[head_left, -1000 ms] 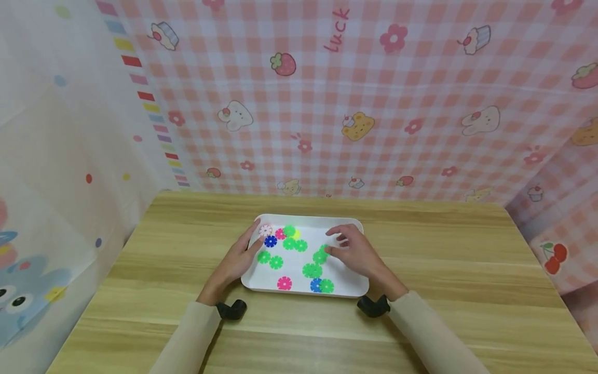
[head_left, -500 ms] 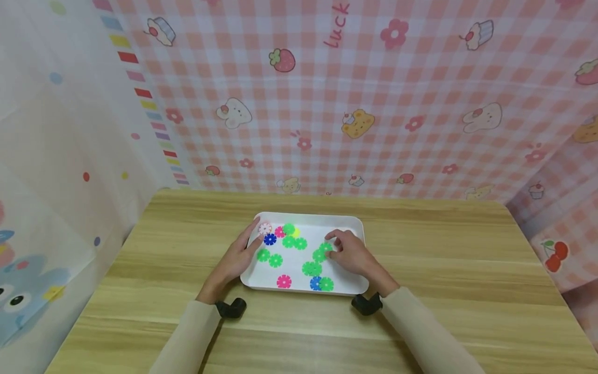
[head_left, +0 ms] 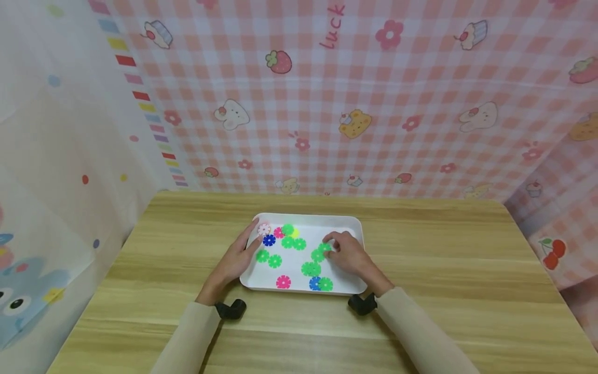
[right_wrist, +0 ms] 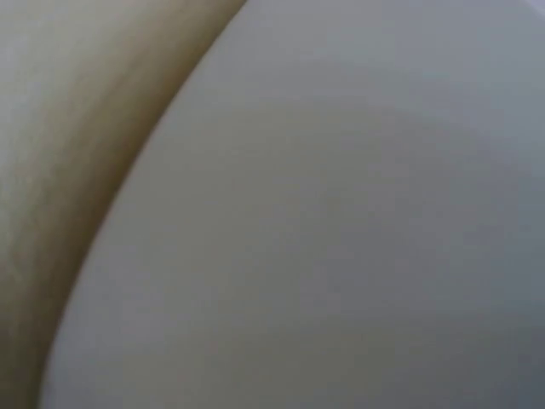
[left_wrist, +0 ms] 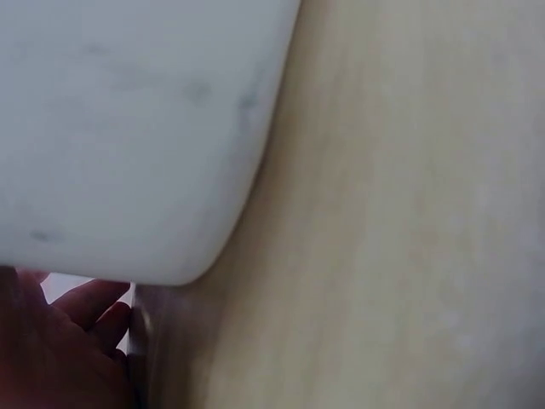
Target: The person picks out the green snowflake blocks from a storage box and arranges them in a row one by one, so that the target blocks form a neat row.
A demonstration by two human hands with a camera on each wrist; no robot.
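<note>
A white tray point(head_left: 299, 286) holds several notched plastic snowflake discs. My left hand point(head_left: 237, 257) grips its left wall, thumb over the inside and fingers along the outer side; the left wrist view shows part of this hand point(left_wrist: 64, 358) beside the tray's white wall point(left_wrist: 145, 145). At the tray's right part, my right hand point(head_left: 350, 253) has thumb and forefinger curled about a green snowflake disc point(head_left: 324, 248), which overlaps another green disc point(head_left: 317, 255). The right wrist view shows only the tray point(right_wrist: 324, 213) and table, no fingers.
More green discs point(head_left: 274, 261), a dark blue one point(head_left: 269, 240), a pink one point(head_left: 283, 282) and a lighter blue disc point(head_left: 314, 283) lie about the tray. The wooden table point(head_left: 444, 270) ends at a checked cloth point(head_left: 308, 104) behind.
My right hand has shifted slightly left and its forefinger has drawn in toward the thumb around the green disc. The left hand keeps its place on the tray.
</note>
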